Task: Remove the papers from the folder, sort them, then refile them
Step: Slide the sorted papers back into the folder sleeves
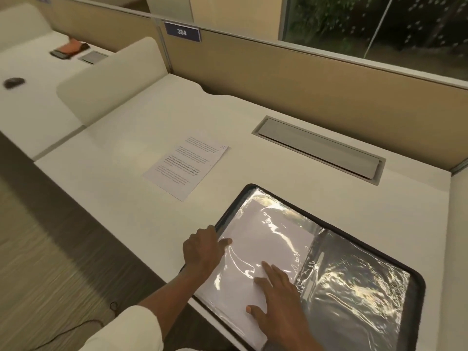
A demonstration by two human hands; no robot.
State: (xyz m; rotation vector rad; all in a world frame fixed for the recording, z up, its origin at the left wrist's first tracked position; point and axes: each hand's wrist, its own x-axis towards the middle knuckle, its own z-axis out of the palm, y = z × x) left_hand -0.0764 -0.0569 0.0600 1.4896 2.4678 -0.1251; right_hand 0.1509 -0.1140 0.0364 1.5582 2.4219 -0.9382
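On the flat white desk (114,153), up and to the left of the open black folder (416,277), one white printed sheet of paper (187,165) lies flat, well apart from the folder.

At the folder's left edge, my left hand (202,252) holds the side of the clear shiny plastic sleeve (273,224). My thumb lies on top and my fingers curl down over the edge. I cannot tell if they reach inside the pocket.

Inside the sleeve, on the folder's left half, sit the white papers (235,300) that I must take out.

My right hand (276,300) rests flat on the sleeve near the folder's middle fold. Its fingers are straight and spread, pressing down and holding nothing. My two hands are apart.

The folder's right half has more crinkly plastic over a dark back. I see no paper there.

I think the papers are light and thin and bend easily. The plastic looks slippery and floppy, and it may cling to the paper. I cannot make out where the sleeve opens. I should pinch the paper's edge at that opening and keep the sleeve down with my flat hand. Then I should slide slowly so nothing creases or tears.
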